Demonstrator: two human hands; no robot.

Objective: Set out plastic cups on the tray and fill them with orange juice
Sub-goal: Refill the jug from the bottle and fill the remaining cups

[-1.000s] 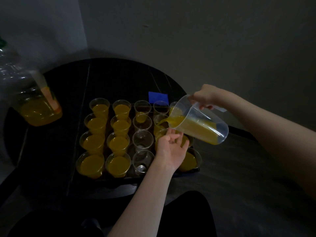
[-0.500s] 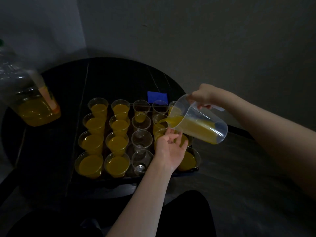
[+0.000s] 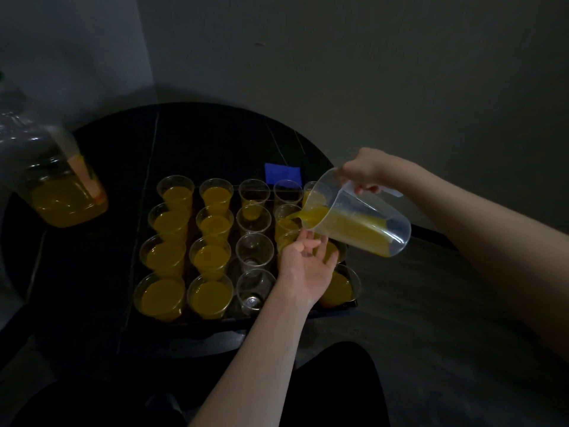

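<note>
- Right hand (image 3: 365, 166): fingers curled round the handle of a clear plastic jug (image 3: 354, 217), which is tilted steeply with its spout toward the left; orange juice (image 3: 348, 224) fills its lower side and runs from the spout into a cup (image 3: 288, 218) in the fourth column of the tray.
- Left hand (image 3: 304, 268): palm turned up, fingers loosely spread and relaxed, holding nothing; it sits over the right-hand cups, just beneath the jug's spout end, and hides the cups under it.
- Tray (image 3: 215, 320): dark, rectangular, carrying rows of clear plastic cups. The two left columns, e.g. the front-left cup (image 3: 160, 295), are filled nearly to the brim; the third column holds two empty front cups (image 3: 254, 288).
- Edges: the tray's front right corner reaches the rim of the round dark surface (image 3: 197, 134); the front right filled cup (image 3: 338, 288) stands at that corner.
- Open room: the far half of the surface, behind the tray, and a strip at its left.
- A blue square (image 3: 282, 174) lies flat just behind the tray.
- A large clear bottle (image 3: 55, 189) with juice in its bottom stands at the left edge; its label is blurred and no writing can be read.
</note>
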